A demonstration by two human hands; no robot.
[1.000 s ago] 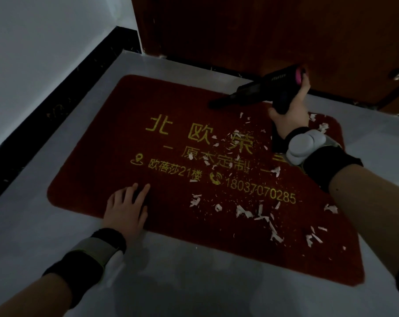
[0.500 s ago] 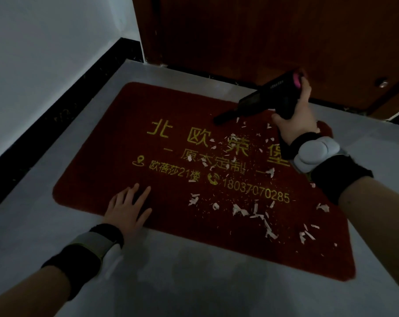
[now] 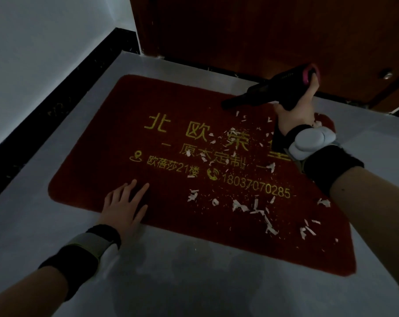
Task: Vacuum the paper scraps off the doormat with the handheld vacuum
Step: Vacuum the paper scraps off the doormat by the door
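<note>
The right hand grips the black handheld vacuum, its nozzle tip touching the red doormat near the far edge. The left hand rests flat, fingers spread, on the mat's near edge. Paper scraps lie scattered across the mat's middle and right side. Grey floor surrounds the mat; the wooden door stands just beyond.
</note>
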